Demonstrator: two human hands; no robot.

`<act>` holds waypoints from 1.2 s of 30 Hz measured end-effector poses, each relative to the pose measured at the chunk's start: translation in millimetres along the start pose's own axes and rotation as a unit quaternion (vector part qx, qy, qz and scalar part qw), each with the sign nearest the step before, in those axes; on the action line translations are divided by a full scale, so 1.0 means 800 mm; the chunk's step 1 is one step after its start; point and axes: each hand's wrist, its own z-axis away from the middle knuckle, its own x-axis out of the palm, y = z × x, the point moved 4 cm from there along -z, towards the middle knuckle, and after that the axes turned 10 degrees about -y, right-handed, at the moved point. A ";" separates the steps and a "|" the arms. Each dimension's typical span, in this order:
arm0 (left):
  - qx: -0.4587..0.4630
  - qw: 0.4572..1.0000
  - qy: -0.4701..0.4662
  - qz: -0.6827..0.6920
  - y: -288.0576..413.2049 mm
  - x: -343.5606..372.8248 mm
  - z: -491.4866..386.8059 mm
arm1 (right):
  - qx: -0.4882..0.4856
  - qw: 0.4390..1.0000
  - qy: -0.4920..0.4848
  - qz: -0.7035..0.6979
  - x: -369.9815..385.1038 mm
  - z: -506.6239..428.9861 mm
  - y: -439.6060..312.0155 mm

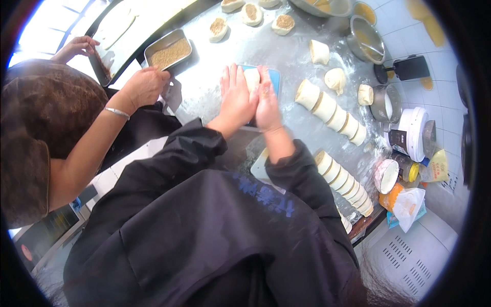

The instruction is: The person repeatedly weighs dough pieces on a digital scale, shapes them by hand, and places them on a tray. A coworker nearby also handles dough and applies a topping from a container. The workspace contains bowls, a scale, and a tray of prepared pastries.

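Note:
Between my left hand (238,94) and my right hand (267,101) is a piece of pale dough (252,78); both hands press against its sides with the fingers pointing away from me. It sits over a blue flat-topped object (275,78), perhaps a scale, mostly hidden by my hands. Right of my hands, a sliced roll of layered dough (332,113) lies on the floured metal worktop (203,84). Nearer me lies a second sliced roll (344,182). Loose dough pieces (319,52) and a gathered dough ball (335,80) lie beyond them. Several buns topped with brown crumbs (252,14) stand at the far side.
At the left, a co-worker's hand (147,86) touches a metal tray of brown crumbs (168,51). Metal bowls (366,40) line the right wall. A white tub (412,134), a jar with a yellow lid (413,172) and plastic bags (408,205) crowd the right edge.

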 end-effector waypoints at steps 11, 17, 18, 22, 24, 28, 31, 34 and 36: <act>-0.244 0.723 0.054 0.644 0.018 -0.073 0.002 | -0.052 0.964 -0.161 0.206 0.075 0.011 -0.045; -0.242 0.822 -0.010 0.515 -0.086 -0.092 -0.018 | -0.036 0.904 -0.021 0.426 -0.072 -0.083 -0.084; -0.264 0.878 -0.054 0.397 -0.109 -0.093 -0.023 | -0.062 0.830 0.012 0.554 -0.117 -0.108 -0.103; -0.127 0.991 0.010 -0.040 -0.132 -0.094 -0.015 | 0.155 0.651 -0.019 0.743 -0.245 -0.169 -0.097; -0.139 0.988 0.062 0.016 -0.137 -0.097 -0.005 | 0.217 0.603 -0.116 0.759 -0.263 -0.175 -0.080; -0.137 0.982 0.073 0.108 -0.131 -0.117 0.028 | 0.171 0.692 -0.066 0.698 -0.239 -0.167 -0.088; -0.120 0.961 0.054 0.242 -0.123 -0.121 0.051 | 0.202 0.799 -0.042 0.566 -0.190 -0.136 -0.088; -0.094 0.937 0.045 0.334 -0.111 -0.119 0.071 | 0.096 0.812 -0.120 0.563 -0.107 -0.070 -0.087; -0.094 0.938 0.029 0.333 -0.098 -0.110 0.076 | 0.069 0.802 -0.166 0.570 -0.053 -0.046 -0.076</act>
